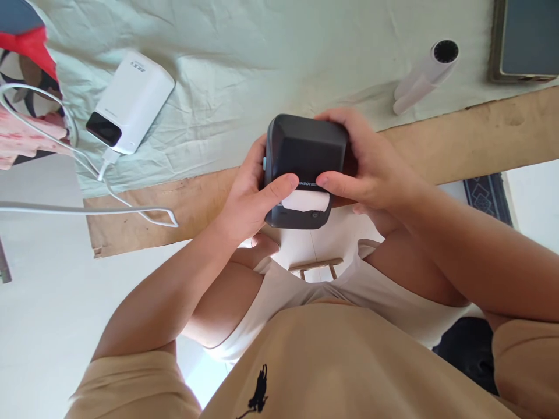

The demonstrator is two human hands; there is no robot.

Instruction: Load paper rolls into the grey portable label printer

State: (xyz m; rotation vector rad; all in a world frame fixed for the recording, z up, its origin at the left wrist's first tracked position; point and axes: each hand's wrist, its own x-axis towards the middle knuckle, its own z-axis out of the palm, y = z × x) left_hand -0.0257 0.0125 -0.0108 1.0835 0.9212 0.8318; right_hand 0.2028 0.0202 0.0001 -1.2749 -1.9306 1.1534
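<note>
In the centre of the frame, the left hand (248, 198) and right hand (371, 166) wrap opposite sides of a black label printer (308, 145), fingers curled close, thumbs on its front near the white paper (306, 201). An even grip should steady it, thumbs best clear of paper and power button (315, 215)! Out at upper left, a white power bank (133, 102) with cable (87, 207); upper right, a white cylindrical device (423, 78).

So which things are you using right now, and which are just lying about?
In use:
black printer
its white paper

Just lying about, it seems:
white power bank
white cable plugged into it
white tube with a dark end
dark flat thing, top right
</note>
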